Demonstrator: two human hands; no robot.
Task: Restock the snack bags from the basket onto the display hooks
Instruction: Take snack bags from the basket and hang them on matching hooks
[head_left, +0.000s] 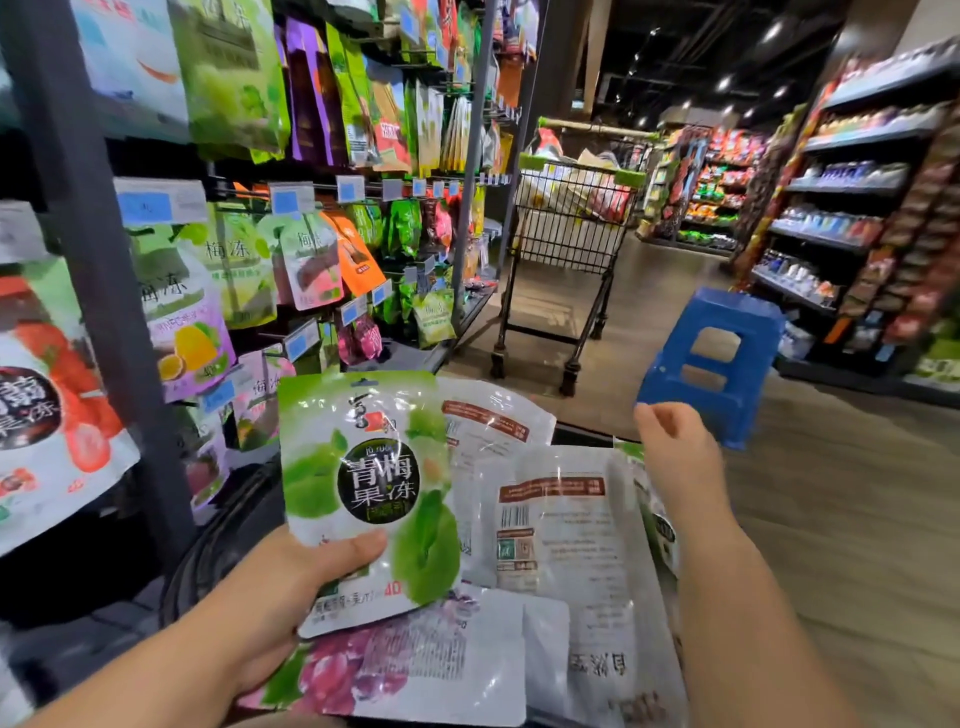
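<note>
Here, a person stands in a shop aisle, mid-restock, with one snack bag picked out and ready to hang. The left hand (291, 587) grips a green plum-jelly bag (369, 483) near its lower edge, thumb pressed across the front, holding it upright and face-on. Right of the green bag, the right hand (675, 457) hovers with fingers loosely curled and, as far as can be seen, nothing in it. Below and right of the green bag, more snack bags (561, 530) lie flat in the basket (208, 540), most showing white backs, with a grape-printed one (395, 665) beneath the green bag. Above and left of the green bag rise the display hooks (311, 187), hung with similar green packets (234, 260). The step in hand looks like carrying this bag to its hook. The next move likely calls for finding the matching row, lining up the bag's top hole with the hook tip and sliding it on.
</note>
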